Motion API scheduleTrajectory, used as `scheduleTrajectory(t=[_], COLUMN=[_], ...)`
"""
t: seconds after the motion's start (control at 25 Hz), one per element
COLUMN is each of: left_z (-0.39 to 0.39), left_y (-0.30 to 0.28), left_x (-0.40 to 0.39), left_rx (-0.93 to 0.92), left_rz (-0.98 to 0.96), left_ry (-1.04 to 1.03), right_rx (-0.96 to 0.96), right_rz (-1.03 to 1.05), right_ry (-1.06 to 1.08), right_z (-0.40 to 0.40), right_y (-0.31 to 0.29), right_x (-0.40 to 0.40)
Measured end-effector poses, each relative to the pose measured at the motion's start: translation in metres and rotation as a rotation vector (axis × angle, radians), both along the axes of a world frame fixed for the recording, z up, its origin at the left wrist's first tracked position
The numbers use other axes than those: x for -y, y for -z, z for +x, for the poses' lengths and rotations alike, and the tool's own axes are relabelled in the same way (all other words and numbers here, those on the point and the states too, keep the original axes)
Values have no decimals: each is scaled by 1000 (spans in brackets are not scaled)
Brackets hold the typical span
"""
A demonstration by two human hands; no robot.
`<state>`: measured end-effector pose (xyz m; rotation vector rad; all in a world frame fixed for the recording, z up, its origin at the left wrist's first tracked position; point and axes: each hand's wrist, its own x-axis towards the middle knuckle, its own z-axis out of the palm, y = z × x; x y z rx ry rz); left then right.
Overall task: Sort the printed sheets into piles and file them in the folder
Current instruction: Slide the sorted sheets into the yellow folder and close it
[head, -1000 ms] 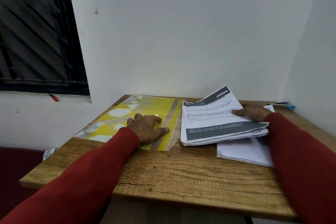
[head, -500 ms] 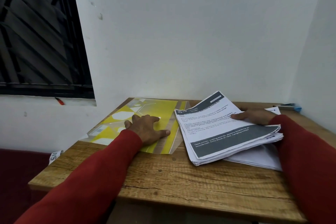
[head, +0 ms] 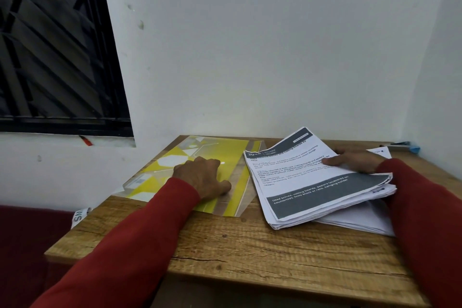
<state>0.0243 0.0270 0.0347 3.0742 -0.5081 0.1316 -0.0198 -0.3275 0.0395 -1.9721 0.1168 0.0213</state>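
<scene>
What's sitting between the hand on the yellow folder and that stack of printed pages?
In the head view, only the yellow folder's clear edge strip and a sliver of bare wooden table separate the left hand from the stack of printed pages.

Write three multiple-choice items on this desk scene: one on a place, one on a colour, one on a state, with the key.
1. Where does the folder lie?
A. left of the printed stack
B. right of it
C. under it
2. The folder's main colour?
A. blue
B. yellow
C. red
3. What does the right hand do?
A. hangs idle
B. grips the printed stack
C. presses the folder

Key: A, the folder lies by the window side; B, its cover is yellow; C is what the left hand does, so B, thumb over the stack.
</scene>
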Motion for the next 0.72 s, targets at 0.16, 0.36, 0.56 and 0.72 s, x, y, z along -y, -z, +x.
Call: scheduleTrajectory(t=[0.16, 0.36, 0.56, 0.72], left_z=[1, 4, -3, 2], left_y=[0, 2, -1, -5], left_x=[0, 2, 1, -3], left_rx=[93, 68, 108, 128], left_rz=[-65, -15, -104, -263], left_ry=[73, 171, 105, 92], right_rx=[-4, -9, -47, -86], right_rz=[-7, 71, 164, 234], right_ry=[-11, -19, 8, 32], right_z=[1, -1, -4, -7], right_y=[-1, -2, -2, -11], right_x=[0, -3, -4, -8])
